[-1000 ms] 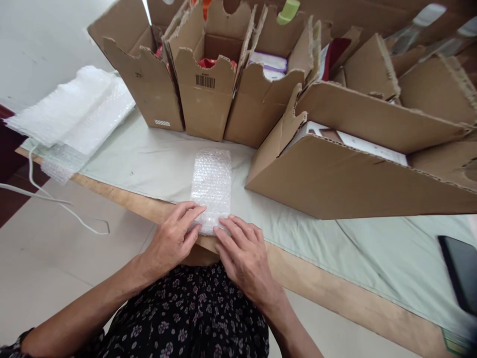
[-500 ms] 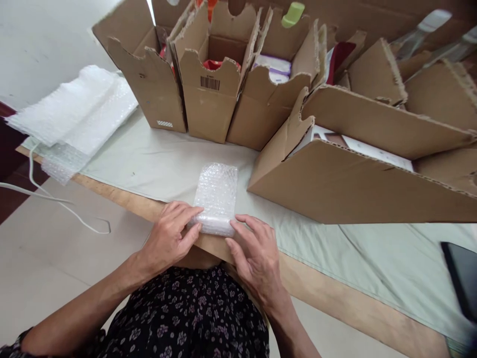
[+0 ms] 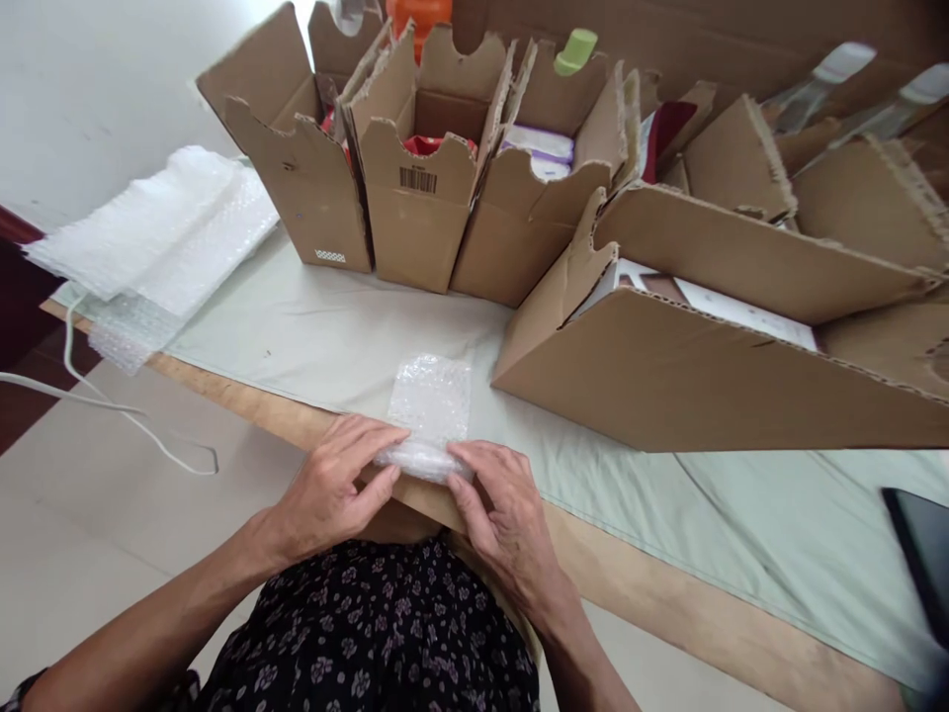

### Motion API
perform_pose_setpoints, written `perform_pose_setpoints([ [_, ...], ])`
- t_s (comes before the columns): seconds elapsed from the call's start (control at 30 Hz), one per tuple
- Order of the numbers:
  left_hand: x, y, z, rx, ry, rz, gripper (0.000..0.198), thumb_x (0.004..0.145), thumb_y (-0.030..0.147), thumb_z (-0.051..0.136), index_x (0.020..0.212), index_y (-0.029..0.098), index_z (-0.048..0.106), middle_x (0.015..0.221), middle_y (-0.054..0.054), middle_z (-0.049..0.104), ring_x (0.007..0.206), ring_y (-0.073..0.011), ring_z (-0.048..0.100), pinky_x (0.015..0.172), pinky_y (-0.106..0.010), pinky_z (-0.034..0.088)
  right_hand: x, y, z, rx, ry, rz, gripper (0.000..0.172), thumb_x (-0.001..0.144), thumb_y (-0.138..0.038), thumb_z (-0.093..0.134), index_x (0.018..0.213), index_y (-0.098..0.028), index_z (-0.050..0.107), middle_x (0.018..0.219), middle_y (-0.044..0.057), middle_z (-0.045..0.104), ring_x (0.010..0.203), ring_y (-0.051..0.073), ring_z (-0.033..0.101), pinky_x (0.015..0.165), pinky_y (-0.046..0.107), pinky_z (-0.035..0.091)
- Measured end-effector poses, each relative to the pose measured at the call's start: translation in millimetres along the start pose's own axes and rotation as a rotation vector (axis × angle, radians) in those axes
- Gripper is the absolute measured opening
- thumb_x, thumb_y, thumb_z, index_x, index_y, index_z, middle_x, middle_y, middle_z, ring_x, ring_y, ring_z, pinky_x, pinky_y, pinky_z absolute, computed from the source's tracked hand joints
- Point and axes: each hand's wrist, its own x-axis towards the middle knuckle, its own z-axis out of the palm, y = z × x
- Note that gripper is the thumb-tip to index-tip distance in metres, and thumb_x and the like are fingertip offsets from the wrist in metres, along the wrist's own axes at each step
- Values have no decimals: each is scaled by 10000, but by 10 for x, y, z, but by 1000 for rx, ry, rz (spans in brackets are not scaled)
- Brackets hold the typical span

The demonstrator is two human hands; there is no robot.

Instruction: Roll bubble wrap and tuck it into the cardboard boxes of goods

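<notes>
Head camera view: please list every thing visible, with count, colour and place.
table: one, wooden, bare edge shows near the person
cloth: one, pale green, covers the table
bubble wrap piece: one, clear white, on the cloth at the near edge, near end rolled up
bubble wrap stack: one, white, table's left end
small cardboard boxes: three, brown, open, row at the back
large cardboard box: one, brown, right of the piece
cord: one, white, hangs at the left
dark flat thing: one, black, right edge
left hand: one, pinches the roll's left end
right hand: one, pinches its right end
</notes>
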Motion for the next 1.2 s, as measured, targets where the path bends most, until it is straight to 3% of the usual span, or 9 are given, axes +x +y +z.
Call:
perform_pose_setpoints([
  [0.2, 294, -178, 129, 155, -22, -19, 265, 991, 191, 606, 1240, 116, 660, 1004, -103, 763, 891, -249, 707, 832, -424, 560, -42, 41, -11, -236, 55, -59, 339, 1003, -255, 596, 1333, -180, 599, 1421, 183, 625, 1274, 317, 605, 996, 478, 504],
  [0.37, 387, -188, 134, 207, 62, -119, 268, 999, 263, 594, 1212, 131, 686, 1061, -125, 740, 920, -262, 701, 839, -433, 581, 143, 151, 79, -294, -34, -61, 320, 992, -181, 583, 1306, -190, 647, 1340, 150, 701, 1197, 312, 655, 941, 456, 517],
  [0.5, 163, 26, 26, -135, 163, -426, 254, 981, 329, 647, 1180, 178, 696, 1050, -84, 731, 919, -210, 697, 828, -356, 597, 275, 235, 81, -120, 35, 43, 244, 1027, -219, 562, 1225, -206, 703, 1174, 96, 777, 1040, 260, 713, 881, 409, 531],
  [0.6, -16, 186, 8, -569, 33, -737, 298, 961, 389, 696, 1190, 199, 700, 1097, -88, 762, 1005, -232, 727, 896, -378, 611, 253, 168, 20, 81, 77, 165, 228, 1025, -254, 579, 1202, -226, 720, 1118, 59, 794, 1002, 228, 725, 883, 376, 546],
  [0.67, -52, 254, 52, -870, -44, -824, 414, 926, 396, 750, 1284, 202, 672, 1230, -111, 751, 1138, -262, 714, 1017, -425, 581, 196, 64, -33, 192, 68, 236, 230, 1017, -273, 595, 1206, -247, 723, 1109, 38, 795, 995, 212, 726, 901, 361, 555],
  [0.83, 79, 331, 204, -1265, 0, -754, 427, 868, 357, 815, 1244, 188, 703, 1238, -111, 765, 1178, -292, 709, 1080, -469, 543, 77, -151, -132, 292, -53, 280, 221, 1010, -321, 602, 1179, -280, 738, 1080, 26, 795, 976, 208, 720, 881, 356, 570],
  [1.0, 125, 374, 273, -1394, 39, -733, 297, 856, 318, 821, 1112, 179, 762, 1064, -101, 815, 1078, -306, 752, 1029, -508, 572, -51, -87, -152, 277, 172, 387, 363, 953, -481, 667, 1231, -248, 692, 1071, 76, 753, 901, 225, 706, 838, 390, 605],
  [1.13, 98, 409, 322, -1472, 17, -785, 305, 840, 357, 832, 1081, 180, 776, 1044, -104, 815, 1035, -304, 759, 976, -476, 593, -236, -55, -156, 584, 25, 402, 641, 944, -675, 612, 1427, -254, 588, 1305, 134, 703, 1097, 265, 726, 878, 382, 632],
  [1.2, 112, 433, 361, -1494, -16, -802, 289, 850, 371, 827, 1071, 190, 784, 1006, -90, 813, 973, -274, 763, 924, -421, 602, -296, -78, -168, 628, 20, 386, 539, 953, -622, 644, 1363, -273, 634, 1376, 133, 679, 1229, 282, 689, 967, 395, 614],
])
